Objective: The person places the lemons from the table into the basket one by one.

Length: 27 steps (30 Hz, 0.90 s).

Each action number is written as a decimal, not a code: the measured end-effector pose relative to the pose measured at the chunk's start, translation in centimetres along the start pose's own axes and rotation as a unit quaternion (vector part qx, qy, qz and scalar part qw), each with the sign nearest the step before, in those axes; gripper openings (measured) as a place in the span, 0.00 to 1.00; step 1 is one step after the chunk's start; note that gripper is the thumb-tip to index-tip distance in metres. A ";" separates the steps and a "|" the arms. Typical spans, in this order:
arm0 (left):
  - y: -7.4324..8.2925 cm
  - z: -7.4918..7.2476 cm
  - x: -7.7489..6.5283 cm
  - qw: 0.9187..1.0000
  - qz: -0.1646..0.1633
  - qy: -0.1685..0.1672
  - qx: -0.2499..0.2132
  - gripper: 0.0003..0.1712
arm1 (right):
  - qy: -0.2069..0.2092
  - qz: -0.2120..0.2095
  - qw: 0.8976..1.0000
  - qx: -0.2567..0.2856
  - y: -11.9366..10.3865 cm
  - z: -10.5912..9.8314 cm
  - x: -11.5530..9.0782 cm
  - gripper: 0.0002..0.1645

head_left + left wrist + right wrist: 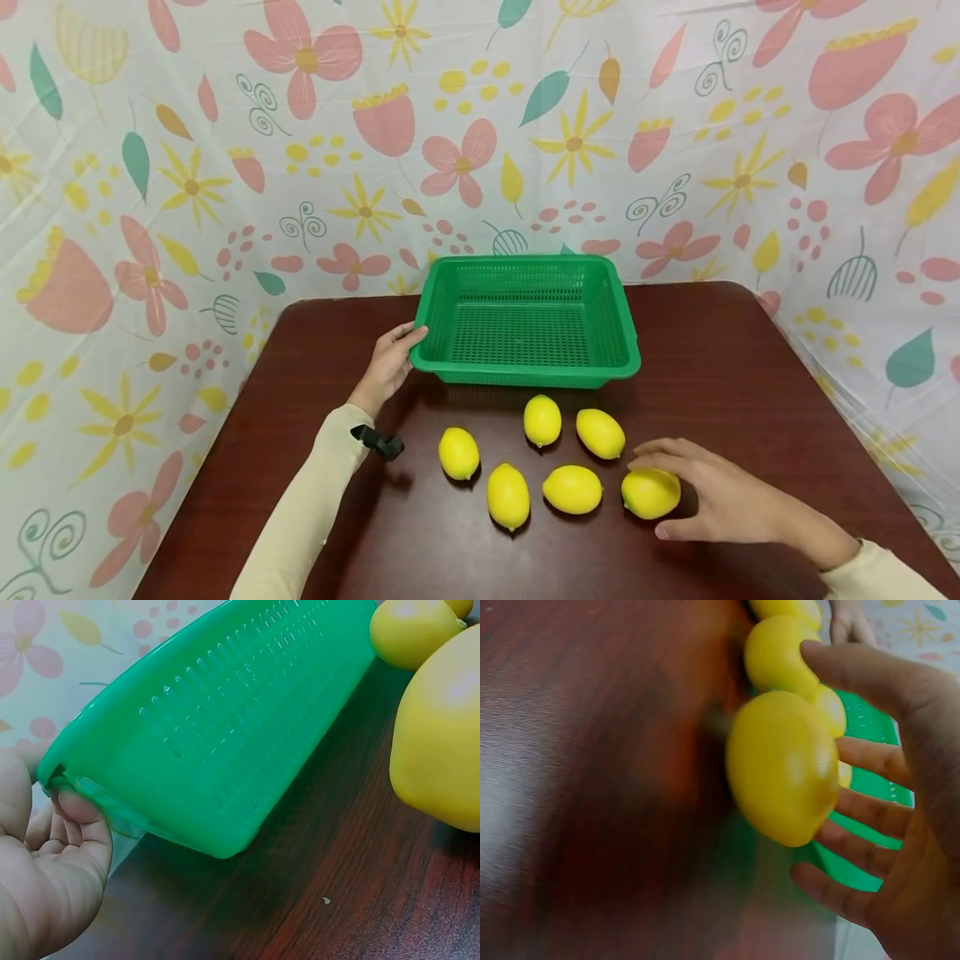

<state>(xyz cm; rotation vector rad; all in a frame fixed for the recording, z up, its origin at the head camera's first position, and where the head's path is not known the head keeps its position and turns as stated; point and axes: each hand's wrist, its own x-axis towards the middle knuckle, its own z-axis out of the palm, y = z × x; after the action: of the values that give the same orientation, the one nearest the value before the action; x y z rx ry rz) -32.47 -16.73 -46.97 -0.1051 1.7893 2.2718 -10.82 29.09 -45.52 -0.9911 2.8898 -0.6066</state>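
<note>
A green plastic basket [525, 374] with slotted walls stands at the back of the table, with nothing inside. My left hand [392, 360] grips its rim at the near left corner; in the left wrist view the thumb and curled fingers pinch that rim [71, 754]. On the right, my right hand [723, 496] spreads around the rightmost lemon [651, 493], thumb on the near side and fingers over the far side. The right wrist view shows those fingers [870, 802] extended behind the same lemon [784, 769], not wrapped round it.
Several more lemons lie before the basket: one at the left [458, 454], two near the front [508, 497] [573, 489], two close to the basket [542, 421] [601, 433]. The dark brown table [720, 358] meets a flower-patterned cloth [465, 125] behind.
</note>
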 end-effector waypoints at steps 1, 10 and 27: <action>0.0 0.0 0.0 1.000 0.001 0.001 -0.004 0.30 | -0.003 0.004 1.000 -0.003 0.1 0.2 -0.1 0.37; -0.3 -0.1 -0.1 1.000 0.002 -0.005 -0.018 0.30 | 0.014 0.011 0.999 -0.031 0.6 1.6 -0.4 0.37; 0.0 0.0 0.0 1.000 0.004 0.001 -0.011 0.30 | 0.079 -0.029 0.994 0.067 1.2 -1.9 0.7 0.35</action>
<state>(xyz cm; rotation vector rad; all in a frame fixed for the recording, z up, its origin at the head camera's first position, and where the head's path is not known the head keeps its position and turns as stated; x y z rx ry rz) -32.43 -16.70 -46.98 -0.1029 1.7690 2.2985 -12.40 30.22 -44.17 -1.0558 2.9128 -0.9105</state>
